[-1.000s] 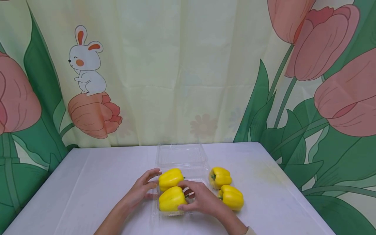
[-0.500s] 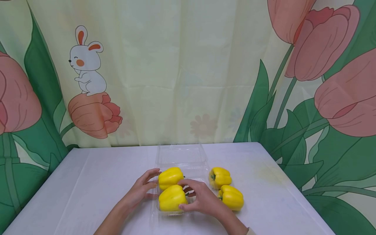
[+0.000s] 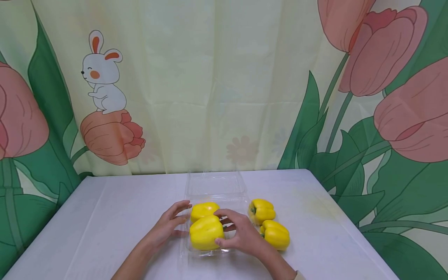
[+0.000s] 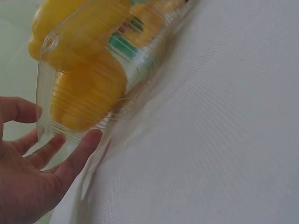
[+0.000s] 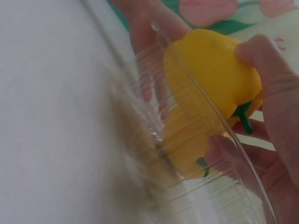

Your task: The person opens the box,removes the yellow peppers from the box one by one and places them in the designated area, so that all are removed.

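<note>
My right hand (image 3: 241, 232) grips the nearer yellow pepper (image 3: 206, 233) from its stem side, thumb in front and fingers behind. In the right wrist view this pepper (image 5: 210, 70) stands partly above the rim of the clear plastic container (image 5: 224, 123). Another yellow pepper (image 3: 204, 209) lies behind it, inside the container, partly hidden. At the container's left side my left hand (image 3: 168, 223) has its fingers spread. The left wrist view shows that hand (image 4: 35, 172) with fingertips against the clear wall (image 4: 44, 93).
Two more yellow peppers, one farther back (image 3: 263, 211) and one nearer (image 3: 276, 235), lie on the white-covered table (image 3: 133, 194) right of the container. The clear lid (image 3: 216, 184) lies open behind it. A patterned curtain (image 3: 217, 85) hangs beyond the table.
The nearer pepper has risen slightly with my right hand and covers more of the one behind, which has shifted a little. My left hand has barely moved.
</note>
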The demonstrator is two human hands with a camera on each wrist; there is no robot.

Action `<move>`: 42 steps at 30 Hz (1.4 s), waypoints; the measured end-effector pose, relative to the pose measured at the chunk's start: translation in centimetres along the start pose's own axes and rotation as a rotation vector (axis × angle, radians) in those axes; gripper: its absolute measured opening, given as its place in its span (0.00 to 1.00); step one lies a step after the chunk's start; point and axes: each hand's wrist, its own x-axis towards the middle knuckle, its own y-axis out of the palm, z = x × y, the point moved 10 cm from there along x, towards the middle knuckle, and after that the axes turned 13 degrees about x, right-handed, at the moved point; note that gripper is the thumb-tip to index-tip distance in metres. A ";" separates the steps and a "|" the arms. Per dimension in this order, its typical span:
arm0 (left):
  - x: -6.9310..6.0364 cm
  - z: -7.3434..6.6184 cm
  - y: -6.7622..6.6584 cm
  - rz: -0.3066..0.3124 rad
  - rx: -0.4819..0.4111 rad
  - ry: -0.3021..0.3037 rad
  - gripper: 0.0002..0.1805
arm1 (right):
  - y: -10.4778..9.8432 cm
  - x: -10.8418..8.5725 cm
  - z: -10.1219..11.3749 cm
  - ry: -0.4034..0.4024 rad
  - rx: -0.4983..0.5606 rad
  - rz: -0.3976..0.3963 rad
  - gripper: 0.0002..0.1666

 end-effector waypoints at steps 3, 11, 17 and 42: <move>0.0 -0.1 0.0 -0.001 0.002 0.002 0.29 | 0.0 0.0 0.0 -0.004 -0.004 0.001 0.34; -0.1 -0.1 -0.1 0.003 0.001 0.000 0.30 | -0.2 0.0 0.2 -0.014 -0.007 -0.004 0.33; -0.2 -0.2 -0.1 0.001 -0.009 0.001 0.30 | -0.5 0.0 0.2 -0.007 -0.008 -0.017 0.34; 0.1 0.1 -0.2 -0.003 -0.003 -0.006 0.29 | -1.6 -0.4 0.8 -0.022 -0.008 -0.054 0.33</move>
